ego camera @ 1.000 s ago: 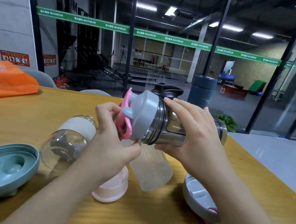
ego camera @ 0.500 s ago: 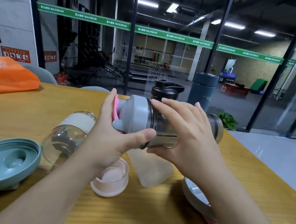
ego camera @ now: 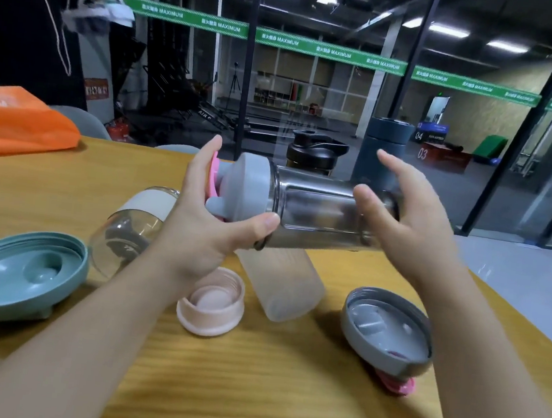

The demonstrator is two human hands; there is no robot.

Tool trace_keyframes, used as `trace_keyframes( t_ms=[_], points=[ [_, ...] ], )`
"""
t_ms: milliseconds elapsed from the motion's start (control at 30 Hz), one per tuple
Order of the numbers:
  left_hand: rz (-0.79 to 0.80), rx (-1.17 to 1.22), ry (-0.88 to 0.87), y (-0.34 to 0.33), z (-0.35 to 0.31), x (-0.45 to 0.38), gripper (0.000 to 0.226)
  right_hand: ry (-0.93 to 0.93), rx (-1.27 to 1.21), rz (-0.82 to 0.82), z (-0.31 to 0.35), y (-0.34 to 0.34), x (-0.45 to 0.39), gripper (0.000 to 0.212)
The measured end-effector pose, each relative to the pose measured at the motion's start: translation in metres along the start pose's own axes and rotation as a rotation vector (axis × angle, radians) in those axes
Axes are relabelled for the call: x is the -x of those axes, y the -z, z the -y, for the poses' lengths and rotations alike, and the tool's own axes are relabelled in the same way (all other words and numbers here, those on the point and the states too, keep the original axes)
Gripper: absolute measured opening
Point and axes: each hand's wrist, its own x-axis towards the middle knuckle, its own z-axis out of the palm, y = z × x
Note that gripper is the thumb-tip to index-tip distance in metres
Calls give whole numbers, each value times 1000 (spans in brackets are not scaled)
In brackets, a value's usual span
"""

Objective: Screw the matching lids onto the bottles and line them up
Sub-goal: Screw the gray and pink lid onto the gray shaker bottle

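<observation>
The smoky clear bottle [ego camera: 318, 210] is held level above the wooden table [ego camera: 250, 376] at frame centre, long axis left to right. Its grey lid [ego camera: 247, 189], pointing left, is gripped by the left hand [ego camera: 208, 222]. The right hand [ego camera: 403, 218] is spread, fingers relaxed, at the base end.

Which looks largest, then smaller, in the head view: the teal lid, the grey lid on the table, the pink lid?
1. teal lid
2. grey lid, though unsure, since both lie at similar nearness
3. pink lid, clearly smallest
</observation>
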Motion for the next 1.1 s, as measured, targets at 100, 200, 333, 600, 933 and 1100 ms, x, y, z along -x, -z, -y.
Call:
trace_keyframes(
  t_ms=[100, 200, 333, 600, 933, 1100],
  points=[
    [45, -30, 3, 0, 0, -3, 113, -318, -195, 57, -13, 3, -6, 70],
    [63, -70, 7, 1, -2, -4, 111, -556, -386, 170, -21, 5, -12, 92],
    [59, -63, 9, 6, 2, -1, 104, -680, -425, 341, -21, 8, -6, 69],
    [63, 6, 103, 14, 10, -5, 108, -619, -671, 419, -25, 1, -1, 49],
    [-14, 123, 307, 16, 13, -12, 109, -437, -807, 433, -38, -5, -2, 14],
    [4, 97, 381, 23, 15, -16, 104, -297, -899, 523, -47, -3, -2, 61]
  ],
)
